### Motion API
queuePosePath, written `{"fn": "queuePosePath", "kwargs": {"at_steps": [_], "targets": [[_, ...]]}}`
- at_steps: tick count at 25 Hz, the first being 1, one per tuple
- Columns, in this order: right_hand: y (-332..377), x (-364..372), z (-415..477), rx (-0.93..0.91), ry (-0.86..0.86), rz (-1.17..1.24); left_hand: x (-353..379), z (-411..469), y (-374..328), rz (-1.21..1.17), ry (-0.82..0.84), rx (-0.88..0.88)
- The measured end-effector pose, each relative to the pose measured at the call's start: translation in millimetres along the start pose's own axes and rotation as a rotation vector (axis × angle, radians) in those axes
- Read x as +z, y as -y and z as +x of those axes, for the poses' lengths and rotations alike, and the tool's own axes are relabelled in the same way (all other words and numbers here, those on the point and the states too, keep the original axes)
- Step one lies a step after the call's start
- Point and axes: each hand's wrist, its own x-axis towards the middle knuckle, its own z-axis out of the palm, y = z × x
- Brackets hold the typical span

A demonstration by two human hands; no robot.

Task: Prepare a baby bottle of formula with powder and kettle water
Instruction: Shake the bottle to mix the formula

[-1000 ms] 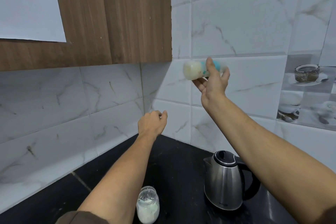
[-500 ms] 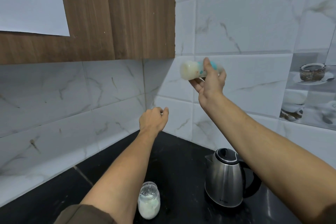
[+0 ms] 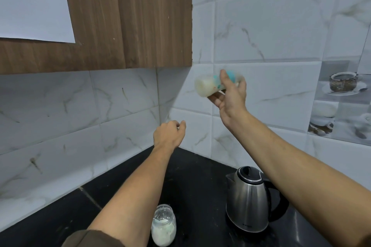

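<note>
My right hand (image 3: 232,96) grips the milky bottle (image 3: 206,86) sideways, centre-right; my left hand (image 3: 168,135) curls mid-frame, contents I cannot tell.

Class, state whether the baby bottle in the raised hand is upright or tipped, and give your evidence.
Tipped: the baby bottle lies almost sideways in the right hand, its milky end pointing left.

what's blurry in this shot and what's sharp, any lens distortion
Head view: the baby bottle in the right hand is smeared by motion blur; the kettle and powder jar are sharp; the wide-angle lens bends the tile lines near the edges.
</note>
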Motion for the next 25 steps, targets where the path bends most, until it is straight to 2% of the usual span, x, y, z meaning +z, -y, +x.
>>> {"fn": "queuePosePath", "kwargs": {"at_steps": [3, 4, 5, 6, 9, 10, 12, 15, 16, 18, 21, 22, 23, 25], "targets": [[-1.4, -1.6, -17.3, 0.058, 0.392, -0.314, 1.4, 1.5, -4.1, -0.005, 0.008, 0.012], [-1.7, -2.8, -18.7, 0.067, 0.461, -0.357, 1.0, 1.4, -5.5, -0.005, 0.009, 0.013], [-1.6, -3.2, -17.6, 0.058, 0.449, -0.344, 0.7, 1.7, -6.2, -0.008, 0.012, 0.015], [-0.8, -2.4, -14.5, 0.033, 0.366, -0.288, 0.2, 2.1, -6.2, -0.011, 0.014, 0.018], [4.3, 2.1, -0.6, -0.019, -0.036, 0.006, 0.9, 2.6, -5.3, -0.023, 0.012, 0.01], [4.9, 2.6, 2.4, -0.028, -0.109, 0.063, 0.8, 2.4, -5.4, -0.022, 0.011, 0.006], [4.0, 5.4, -4.4, 0.0, -0.04, 0.003, 0.2, 2.7, -4.9, -0.013, 0.017, 0.004], [-0.4, 7.5, -21.6, 0.046, 0.356, -0.306, 0.2, 1.4, -7.2, -0.008, 0.03, 0.006], [-1.4, 6.6, -21.9, 0.034, 0.427, -0.357, -0.8, 0.8, -7.4, -0.009, 0.026, 0.004], [0.4, 7.6, -16.3, -0.005, 0.342, -0.278, -3.2, 1.2, -4.6, -0.006, 0.014, 0.003], [4.9, 8.7, -0.8, -0.015, -0.02, 0.021, -4.3, 3.3, 5.2, 0.015, 0.003, -0.014], [4.2, 7.3, 2.2, -0.016, -0.091, 0.07, -4.8, 3.6, 7.4, 0.014, 0.004, -0.026], [3.0, 6.0, 1.2, -0.005, -0.1, 0.067, -4.4, 3.9, 7.6, 0.007, 0.006, -0.036], [-0.8, 3.2, -6.4, 0.037, 0.064, -0.068, -1.0, 4.9, 3.5, -0.005, 0.011, -0.024]]}}
